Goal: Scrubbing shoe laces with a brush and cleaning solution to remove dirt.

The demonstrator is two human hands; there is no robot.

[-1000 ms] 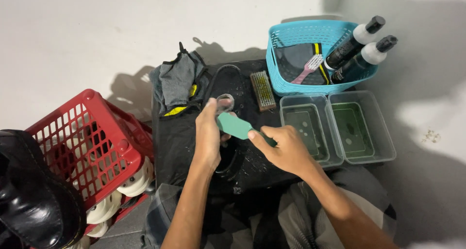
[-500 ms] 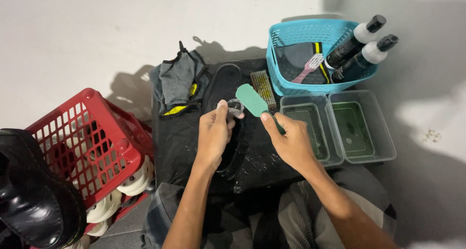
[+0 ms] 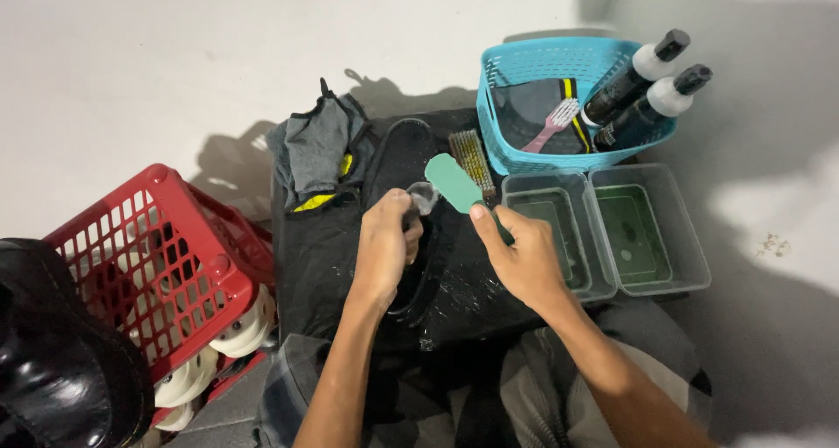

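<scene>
My right hand (image 3: 523, 257) grips a green-backed brush (image 3: 456, 186) by its handle, with the brush head raised and tilted toward the far left. My left hand (image 3: 384, 249) presses on a black insole-shaped piece (image 3: 411, 151) that lies on a black cloth (image 3: 323, 247), and its fingertips pinch a small greyish bit (image 3: 423, 197) close to the brush head. The two hands are a few centimetres apart above the cloth.
A blue basket (image 3: 524, 63) at the far right holds a pink brush (image 3: 552, 125) and two black bottles (image 3: 642, 90). Two clear tubs of greenish liquid (image 3: 647, 229) sit before it. A wire brush (image 3: 472, 159), a grey rag (image 3: 319, 151), a red crate (image 3: 157, 256) and a black shoe (image 3: 52, 369) are around.
My right hand has lifted the green brush from low over the insole up and to the right. My left hand has shifted a little and now pinches the small grey bit.
</scene>
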